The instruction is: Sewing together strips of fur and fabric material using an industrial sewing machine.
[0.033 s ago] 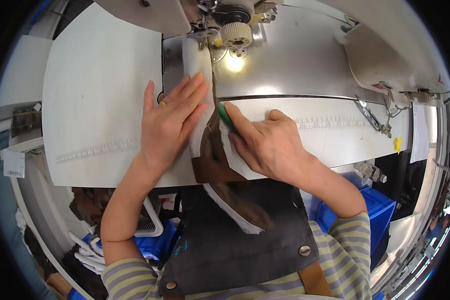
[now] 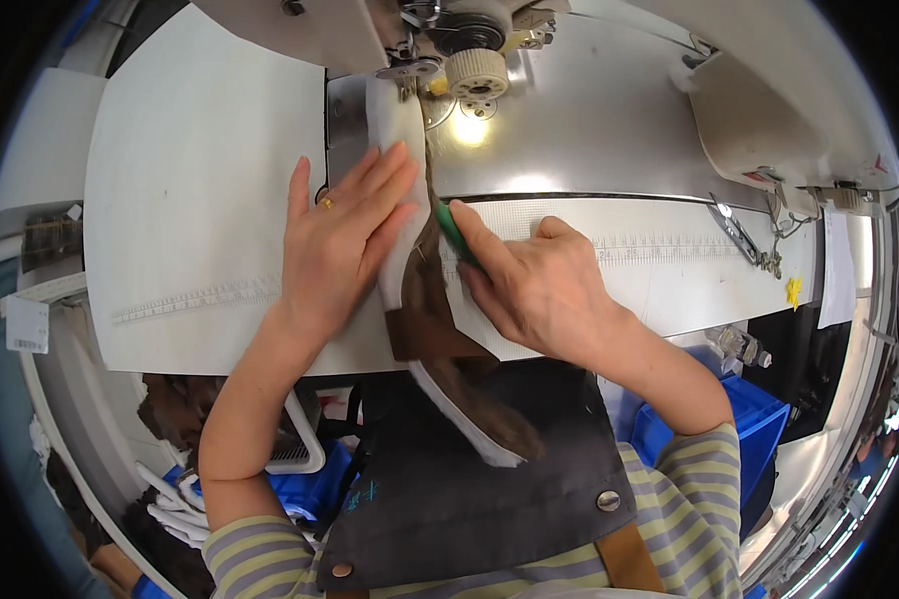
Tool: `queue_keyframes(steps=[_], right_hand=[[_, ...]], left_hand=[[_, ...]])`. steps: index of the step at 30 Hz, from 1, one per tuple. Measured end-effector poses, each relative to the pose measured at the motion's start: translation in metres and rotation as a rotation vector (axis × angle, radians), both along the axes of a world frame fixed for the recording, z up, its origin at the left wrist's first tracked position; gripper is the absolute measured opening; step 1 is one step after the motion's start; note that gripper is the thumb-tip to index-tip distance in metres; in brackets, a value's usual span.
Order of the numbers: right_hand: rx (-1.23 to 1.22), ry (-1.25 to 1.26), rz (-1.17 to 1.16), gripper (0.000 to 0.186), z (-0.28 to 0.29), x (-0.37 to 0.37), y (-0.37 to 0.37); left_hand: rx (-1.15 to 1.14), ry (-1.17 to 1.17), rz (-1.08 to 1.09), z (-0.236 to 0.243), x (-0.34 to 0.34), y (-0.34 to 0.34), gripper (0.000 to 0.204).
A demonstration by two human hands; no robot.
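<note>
A long strip (image 2: 394, 112), white on one face and brown and fur-like on the other, runs from under the sewing machine's presser foot (image 2: 408, 88) toward me. It hangs over the table edge onto my apron. My left hand (image 2: 345, 230) lies flat on the strip's white face, fingers stretched forward. My right hand (image 2: 539, 275) is closed on a slim green tool (image 2: 451, 232), its tip at the strip's brown right edge. The tool's lower part is hidden in the hand. A smooth brown flap (image 2: 435, 337) crosses the strip near the table edge.
The sewing machine's head with a ribbed white dial (image 2: 476, 75) overhangs the work. Metal thread snips (image 2: 734, 230) lie at the right of the white table (image 2: 200, 200), which bears printed rulers. Blue bins (image 2: 714, 409) stand below; my dark apron (image 2: 420, 519) borders the table.
The brown flap near the table edge has shifted slightly to the right. Both hands stay in nearly the same place.
</note>
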State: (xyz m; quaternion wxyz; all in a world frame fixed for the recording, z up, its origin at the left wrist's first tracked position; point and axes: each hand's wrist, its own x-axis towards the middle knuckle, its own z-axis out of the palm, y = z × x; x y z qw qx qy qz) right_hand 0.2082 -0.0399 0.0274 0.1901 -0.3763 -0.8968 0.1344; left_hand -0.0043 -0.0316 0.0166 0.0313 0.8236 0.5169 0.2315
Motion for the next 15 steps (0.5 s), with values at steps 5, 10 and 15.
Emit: queue_keyframes(steps=[5,10,15], right_hand=[[0.041,-0.081,-0.005,0.046,0.004,0.002,0.019],[0.063,-0.047,-0.029,0.044,-0.002,0.002,0.037],[-0.066,0.053,-0.117,0.045,0.001,0.008,-0.004]], left_hand=[[-0.009,-0.065,0.002,-0.003,0.0,0.019,0.032],[0.086,-0.041,-0.013,-0.012,-0.003,0.04,0.03],[-0.021,-0.038,-0.022,-0.001,-0.005,0.031,0.03]])
